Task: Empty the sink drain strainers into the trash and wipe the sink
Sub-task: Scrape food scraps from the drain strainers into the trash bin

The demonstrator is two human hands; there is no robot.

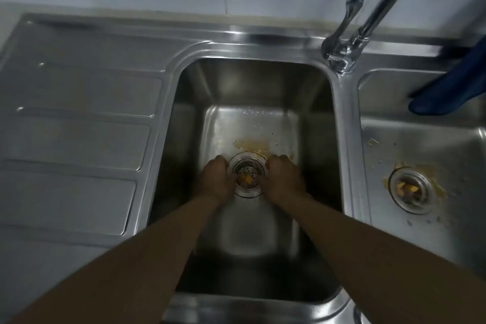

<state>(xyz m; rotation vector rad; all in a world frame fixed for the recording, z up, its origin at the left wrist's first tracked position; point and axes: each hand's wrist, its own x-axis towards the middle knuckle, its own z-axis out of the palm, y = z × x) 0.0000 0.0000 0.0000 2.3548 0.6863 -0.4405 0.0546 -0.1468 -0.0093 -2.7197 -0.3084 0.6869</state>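
Note:
A round metal drain strainer (247,175) with orange food scraps sits in the floor of the deep left basin (184,118) of a steel double sink. My left hand (215,179) and my right hand (284,179) are both down in this basin, fingers curled against the strainer's rim on either side. Whether the strainer is lifted off the drain cannot be told. A brownish stain (252,145) lies just behind it. In the right basin (420,139) a second strainer (409,189) holds yellow scraps amid crumbs.
A chrome tap (342,52) with a long spout rises between the basins. A dark blue cloth (447,92) hangs over the right basin's back edge. A ribbed steel drainboard (79,123) stretches to the left. White wall tiles stand behind.

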